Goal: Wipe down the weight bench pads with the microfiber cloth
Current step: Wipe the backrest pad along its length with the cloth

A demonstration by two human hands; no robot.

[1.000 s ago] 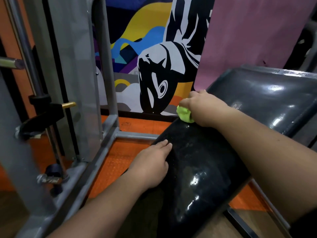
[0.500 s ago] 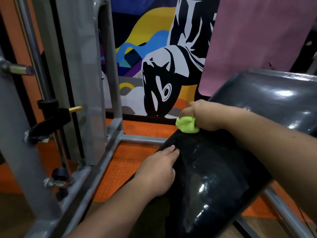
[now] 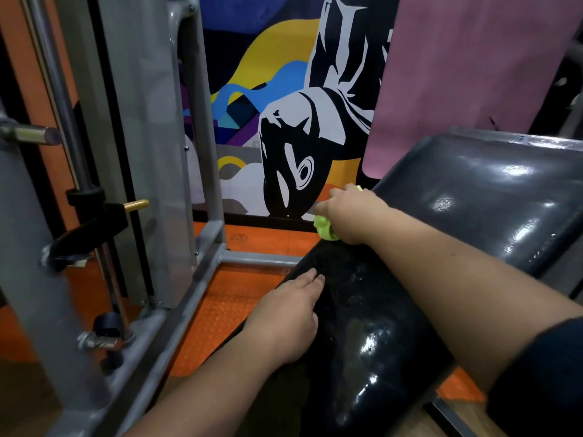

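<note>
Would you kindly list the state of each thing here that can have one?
Right hand: closed around the cloth.
Cloth: bunched up, pressed at the far end of the seat pad.
Left hand: open, flat on the seat pad.
Seat pad: glossy, faintly smeared.
Back pad: tilted up, shiny.

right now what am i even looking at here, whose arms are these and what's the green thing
The picture comes from a camera worn on a person's head, looking down at their own arms. No robot is involved. They are cleaning a gym bench. The right hand grips a bunched lime-green microfiber cloth at the far end of the black seat pad. The left hand lies flat on that pad's left edge. The shiny back pad stands to the right. A grey metal frame stands on the left on orange floor mats.
</note>
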